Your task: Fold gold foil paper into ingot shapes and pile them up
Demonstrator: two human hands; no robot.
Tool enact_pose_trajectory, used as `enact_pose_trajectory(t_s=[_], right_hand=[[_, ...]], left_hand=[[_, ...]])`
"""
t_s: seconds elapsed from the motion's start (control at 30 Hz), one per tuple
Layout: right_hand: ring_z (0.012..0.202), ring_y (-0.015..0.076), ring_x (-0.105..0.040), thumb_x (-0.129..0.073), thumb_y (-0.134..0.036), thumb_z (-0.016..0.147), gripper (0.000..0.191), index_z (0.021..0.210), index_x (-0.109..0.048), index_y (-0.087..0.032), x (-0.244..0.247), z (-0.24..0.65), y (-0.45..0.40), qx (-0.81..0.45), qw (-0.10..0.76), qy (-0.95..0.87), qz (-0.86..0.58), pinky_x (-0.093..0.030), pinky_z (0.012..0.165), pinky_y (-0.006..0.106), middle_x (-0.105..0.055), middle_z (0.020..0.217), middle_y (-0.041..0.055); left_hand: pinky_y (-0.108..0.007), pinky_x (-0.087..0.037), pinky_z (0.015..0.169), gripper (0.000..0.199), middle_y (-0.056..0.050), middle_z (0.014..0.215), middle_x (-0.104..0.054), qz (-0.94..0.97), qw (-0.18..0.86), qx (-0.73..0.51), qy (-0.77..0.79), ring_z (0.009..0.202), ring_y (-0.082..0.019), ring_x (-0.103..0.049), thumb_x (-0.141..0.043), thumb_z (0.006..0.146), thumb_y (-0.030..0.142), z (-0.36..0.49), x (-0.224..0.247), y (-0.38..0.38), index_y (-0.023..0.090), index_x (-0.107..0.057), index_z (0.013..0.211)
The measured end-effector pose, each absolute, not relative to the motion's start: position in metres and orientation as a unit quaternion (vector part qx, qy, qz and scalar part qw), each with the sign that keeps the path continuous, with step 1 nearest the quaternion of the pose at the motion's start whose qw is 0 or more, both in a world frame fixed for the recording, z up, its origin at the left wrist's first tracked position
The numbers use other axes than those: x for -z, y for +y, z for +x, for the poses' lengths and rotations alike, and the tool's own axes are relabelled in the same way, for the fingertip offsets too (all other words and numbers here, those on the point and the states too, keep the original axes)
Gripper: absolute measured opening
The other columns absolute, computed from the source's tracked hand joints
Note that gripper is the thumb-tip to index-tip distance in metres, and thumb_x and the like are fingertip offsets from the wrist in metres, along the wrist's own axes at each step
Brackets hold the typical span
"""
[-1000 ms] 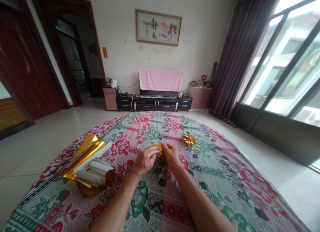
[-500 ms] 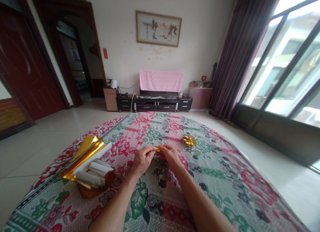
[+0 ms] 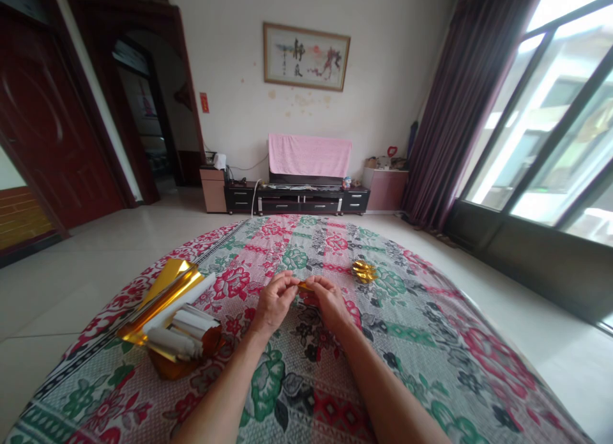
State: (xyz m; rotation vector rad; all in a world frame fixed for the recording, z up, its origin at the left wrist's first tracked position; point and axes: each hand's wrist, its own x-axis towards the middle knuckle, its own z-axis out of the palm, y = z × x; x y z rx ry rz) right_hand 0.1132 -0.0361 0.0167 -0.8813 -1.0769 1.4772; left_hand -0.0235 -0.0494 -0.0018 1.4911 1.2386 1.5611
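Note:
Between my two hands is a small piece of gold foil paper point(image 3: 304, 286), pinched at both ends over the flowered cloth. My left hand point(image 3: 276, 301) grips its left end between thumb and fingers. On the other end, my right hand point(image 3: 327, 298) is closed in a similar pinch. The piece's exact folded shape is partly hidden by the fingertips. Beyond my right hand lies a small heap of shiny folded gold foil pieces point(image 3: 364, 271). To the left rest gold foil sheets point(image 3: 175, 284), with rolled white-backed paper point(image 3: 175, 342) on top of a dark amber container point(image 3: 167, 369).
A round table draped in a flowered cloth point(image 3: 407, 367) fills the foreground. Past it stand a low black TV cabinet point(image 3: 301, 204) and a television under a pink cloth point(image 3: 310, 154). Purple curtains point(image 3: 454, 112) and a window are on the right, a dark red door point(image 3: 48, 112) on the left.
My fingertips have shifted slightly apart, and more of the gold foil piece shows between them. The view has moved a little; the heap and the sheets stay in place.

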Motion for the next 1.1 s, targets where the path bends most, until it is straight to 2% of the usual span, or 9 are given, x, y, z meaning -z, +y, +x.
enact_pose_trajectory(t_s=[0.13,0.2,0.5,1.1], right_hand=[[0.065,0.0153,-0.06,-0.068,-0.036,0.059,0.024,0.067,-0.059,-0.016,-0.016,0.115,-0.036,-0.617,0.527,-0.462,-0.357,-0.046,0.057,0.023,-0.064,0.068,0.001],[0.063,0.0144,-0.059,-0.068,-0.036,0.06,0.023,0.068,-0.059,-0.016,-0.014,0.114,-0.035,-0.622,0.525,-0.462,-0.352,-0.046,0.058,0.024,-0.064,0.067,0.0009],[0.061,0.0122,-0.059,-0.068,-0.036,0.063,0.022,0.072,-0.059,-0.017,-0.01,0.115,-0.034,-0.661,0.515,-0.445,-0.317,-0.046,0.061,0.023,-0.064,0.069,0.0],[0.06,0.0117,-0.061,-0.065,-0.033,0.066,0.022,0.08,-0.058,-0.016,-0.009,0.117,-0.034,-0.688,0.499,-0.438,-0.293,-0.047,0.06,0.023,-0.065,0.071,0.0019]], left_hand=[[-0.024,-0.048,0.059,0.025,-0.005,0.082,-0.067,0.534,0.392,-0.588,0.465,0.064,-0.014,-0.06,-0.06,0.069,0.033,-0.022,0.001,-0.05,0.016,-0.064,0.087],[-0.024,-0.048,0.059,0.027,-0.003,0.075,-0.067,0.524,0.409,-0.589,0.46,0.063,-0.014,-0.061,-0.062,0.068,0.032,-0.022,0.001,-0.05,0.016,-0.063,0.089],[-0.023,-0.049,0.063,0.035,-0.003,0.084,-0.066,0.51,0.407,-0.608,0.452,0.07,-0.014,-0.062,-0.064,0.066,0.028,-0.02,-0.005,-0.052,0.016,-0.06,0.098],[-0.024,-0.049,0.066,0.038,-0.002,0.079,-0.064,0.494,0.422,-0.621,0.438,0.069,-0.014,-0.061,-0.065,0.065,0.028,-0.021,-0.001,-0.049,0.015,-0.059,0.1]])
